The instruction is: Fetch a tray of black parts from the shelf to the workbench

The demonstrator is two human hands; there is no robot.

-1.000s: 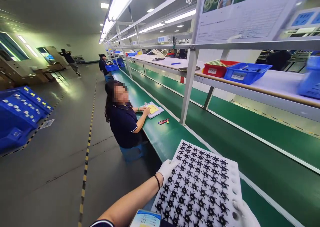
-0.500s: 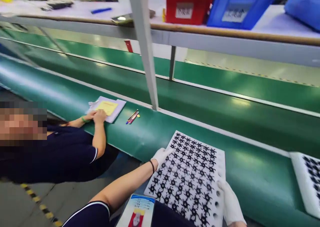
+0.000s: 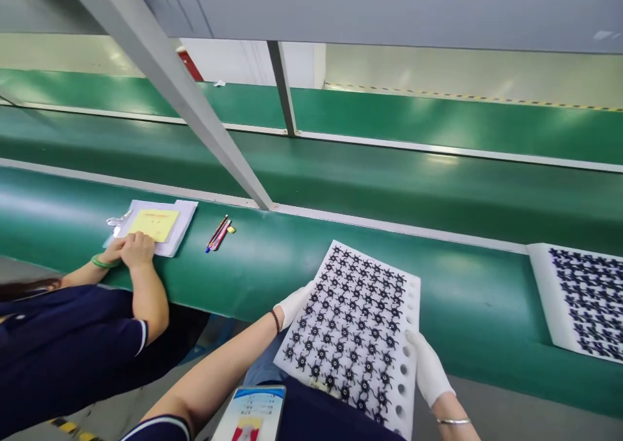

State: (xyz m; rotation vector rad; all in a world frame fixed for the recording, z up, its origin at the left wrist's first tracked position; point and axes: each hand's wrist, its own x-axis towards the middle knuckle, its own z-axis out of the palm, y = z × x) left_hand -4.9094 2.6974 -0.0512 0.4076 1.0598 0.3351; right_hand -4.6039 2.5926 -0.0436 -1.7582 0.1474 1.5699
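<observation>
A white foam tray (image 3: 407, 421) is held in front of my body, over the near edge of the green bench. Rows of small black star-shaped parts with curved arms (image 3: 344, 331) sit on it, and a column of bare round holes runs down its right side. My left hand (image 3: 296, 305), in a white glove, grips the tray's left edge; its fingers are mostly hidden beneath. At the right edge, my right hand (image 3: 429, 366), also gloved, closes on the tray with the thumb on top.
A similar tray of black parts (image 3: 542, 292) lies on the green bench (image 3: 477, 298) at right. To the left, a co-worker's hands (image 3: 137, 250) rest on a clipboard with yellow paper (image 3: 158, 224). Pens (image 3: 219, 235) lie beside it. A slanting grey post (image 3: 195, 110) rises from the bench.
My view has tipped down and to the right, so the upper shelf's bins have left it. My left hand now sits at the tray's edge, its fingers less visible on top. Both hands keep holding the tray.
</observation>
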